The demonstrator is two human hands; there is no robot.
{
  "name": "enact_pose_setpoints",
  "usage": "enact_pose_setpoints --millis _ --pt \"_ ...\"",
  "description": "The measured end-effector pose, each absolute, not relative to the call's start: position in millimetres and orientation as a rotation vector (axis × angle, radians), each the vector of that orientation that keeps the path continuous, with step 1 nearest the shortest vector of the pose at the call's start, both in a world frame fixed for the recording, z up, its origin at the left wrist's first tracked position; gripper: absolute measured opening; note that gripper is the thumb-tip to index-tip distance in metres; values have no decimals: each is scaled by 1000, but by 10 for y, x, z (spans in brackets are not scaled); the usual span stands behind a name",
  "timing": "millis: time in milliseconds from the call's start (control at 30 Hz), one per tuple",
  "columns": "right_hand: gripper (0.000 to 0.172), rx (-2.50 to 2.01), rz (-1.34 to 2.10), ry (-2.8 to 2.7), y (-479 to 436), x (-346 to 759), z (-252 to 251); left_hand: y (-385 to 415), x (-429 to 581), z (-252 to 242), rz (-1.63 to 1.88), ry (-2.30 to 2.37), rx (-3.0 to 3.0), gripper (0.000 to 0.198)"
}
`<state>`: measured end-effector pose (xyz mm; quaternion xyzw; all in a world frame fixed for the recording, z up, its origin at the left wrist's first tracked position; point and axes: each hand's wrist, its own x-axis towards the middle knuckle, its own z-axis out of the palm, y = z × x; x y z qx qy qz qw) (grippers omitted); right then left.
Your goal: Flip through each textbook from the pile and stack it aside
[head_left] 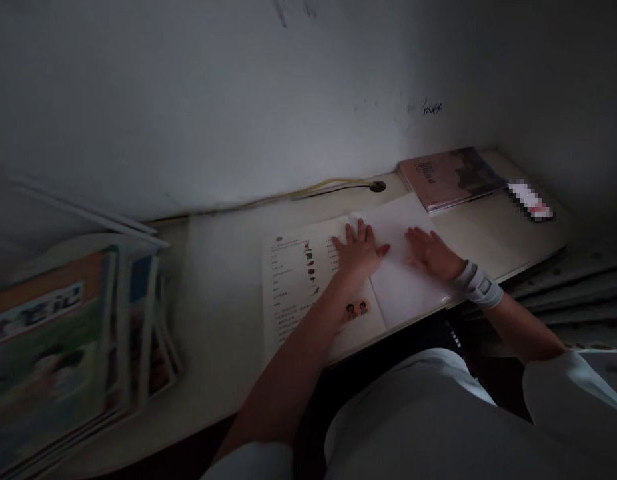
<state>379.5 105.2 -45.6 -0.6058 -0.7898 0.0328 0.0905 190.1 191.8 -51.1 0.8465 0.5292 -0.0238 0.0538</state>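
Note:
An open book (288, 280) lies flat near the front edge of the desk. Its left page carries print and small pictures; a blank white sheet or page (393, 293) covers the right side. My left hand (359, 250) rests with spread fingers near the fold, over the printed page's inner edge. Over the white page is my right hand (431, 253), fingers stretched out and slightly blurred, holding nothing. I cannot tell whether its palm touches the paper. A grey-white band (481, 285) circles my right wrist.
Several books (53, 347) stand or lean at the left of the desk (218, 293). A pinkish book (448, 177) lies behind the white page, beside a pixelated phone-like object (531, 200). A yellow cable (333, 183) runs along the wall into a round desk hole (377, 187).

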Motion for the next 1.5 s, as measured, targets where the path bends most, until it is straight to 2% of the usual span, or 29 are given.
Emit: enact_pose_setpoints --millis 100,167,267,333,467,533,600,700,800,933,1067,1167,1267,1367,1500 --pt "53 -1922 138 -2029 1196 4167 -391 1905 1938 -481 -111 1596 2545 72" --pt "48 -2014 291 -1853 1239 4349 -383 1794 1989 -489 -114 1582 2557 70" --pt "47 -2075 478 -1746 1193 4410 -427 1475 2061 -540 -31 1442 2689 73" --pt "57 -2068 501 -1736 1102 4355 -463 1248 2070 -581 50 1310 2777 78" --pt "90 -1922 684 -1649 816 4273 -445 1012 1997 -623 197 1187 2803 81" --pt "94 -1801 824 -1551 651 4278 -369 1012 1962 -619 266 1142 2751 81" --pt "88 -1680 932 -1420 512 4273 -260 1058 1948 -593 358 1093 2627 81" --pt "69 -1399 1087 -1344 426 4154 -94 1158 1923 -485 571 1016 2188 81" --pt "70 -1013 1178 -1579 506 3815 1 1237 1781 -252 838 915 1503 74" --pt "80 -789 900 -2161 651 3084 73 1205 1267 204 851 809 868 67" --pt "77 -799 658 -2524 705 2513 144 1072 505 435 949 963 882 53" --pt "71 -796 591 -2513 895 2394 48 1015 23 231 1093 1184 988 60" --pt "66 -1075 448 -2276 1222 2365 -224 992 -189 -143 1149 1334 994 64" --pt "73 -1292 366 -2369 1427 2255 -511 955 -160 -396 1111 1414 996 65" --pt "81 -1330 263 -2678 1431 2115 -629 924 -166 -442 916 1363 929 66"
